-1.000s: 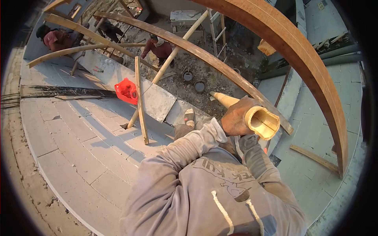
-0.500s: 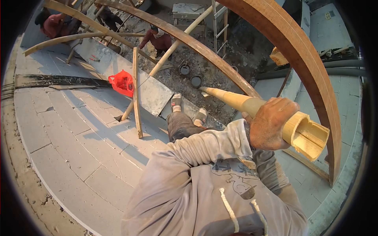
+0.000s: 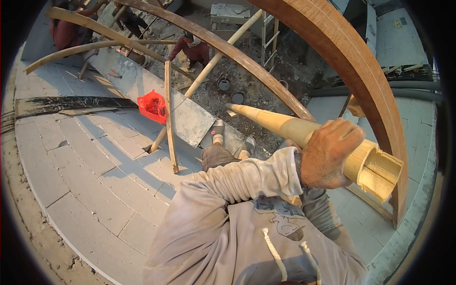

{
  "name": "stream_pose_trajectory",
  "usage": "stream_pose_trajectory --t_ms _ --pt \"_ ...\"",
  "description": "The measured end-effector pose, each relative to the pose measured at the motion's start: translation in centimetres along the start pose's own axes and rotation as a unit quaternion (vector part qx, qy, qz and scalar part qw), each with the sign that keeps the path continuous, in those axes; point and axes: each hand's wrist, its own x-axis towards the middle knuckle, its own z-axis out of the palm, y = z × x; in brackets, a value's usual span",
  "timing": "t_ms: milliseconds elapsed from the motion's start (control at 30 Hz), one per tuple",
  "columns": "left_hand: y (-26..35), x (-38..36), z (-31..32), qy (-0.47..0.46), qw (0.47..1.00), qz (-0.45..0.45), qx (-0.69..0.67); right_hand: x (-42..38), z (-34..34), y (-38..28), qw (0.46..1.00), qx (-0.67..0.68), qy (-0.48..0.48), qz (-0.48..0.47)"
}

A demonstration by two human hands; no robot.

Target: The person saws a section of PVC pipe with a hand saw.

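Observation:
My left hand (image 3: 330, 154) reaches across my body and is closed around a thick bamboo pole (image 3: 280, 121) near its cut, hollow end (image 3: 380, 175). The pole slants away from me, its narrower tip over the ground ahead. My right sleeve (image 3: 325, 211) runs up behind my left hand, and the right hand is almost wholly hidden. What may be a fingertip (image 3: 289, 142) shows beside the pole at my left cuff. A large curved wooden beam (image 3: 368, 71) arches close by on the right.
Grey block surfaces lie on both sides. A red plastic bag (image 3: 152, 107) sits left beside an upright wooden strip (image 3: 170, 123). Long timbers (image 3: 223, 47) cross ahead. Two buckets (image 3: 224, 84) stand below near a co-worker (image 3: 192, 50); other people are at upper left. A ladder (image 3: 270, 40) stands beyond.
The view has shifted slightly. The pole's near end has moved a little right and down, and its tip slightly left. My left hand keeps its grip.

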Motion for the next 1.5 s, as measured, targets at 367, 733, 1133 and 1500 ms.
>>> stream_pose_trajectory --t_ms 367,733,1133,1500 --pt "-4.0 -1.2 -5.5 -0.036 0.999 -0.014 -0.002 2.4 4.0 -1.7 1.0 -0.004 -0.013 0.004" --pt "-10.6 -3.1 -9.4 -0.001 0.999 -0.027 0.044 5.7 8.6 -2.3 0.999 0.009 -0.032 -0.007" --pt "-10.5 -0.3 -14.3 -0.002 0.999 -0.031 0.024 8.4 11.2 -3.6 0.998 0.014 -0.06 -0.019" --pt "-11.0 1.9 -21.6 0.022 0.996 -0.08 0.03 15.5 17.4 -2.8 0.992 0.051 -0.116 0.008"
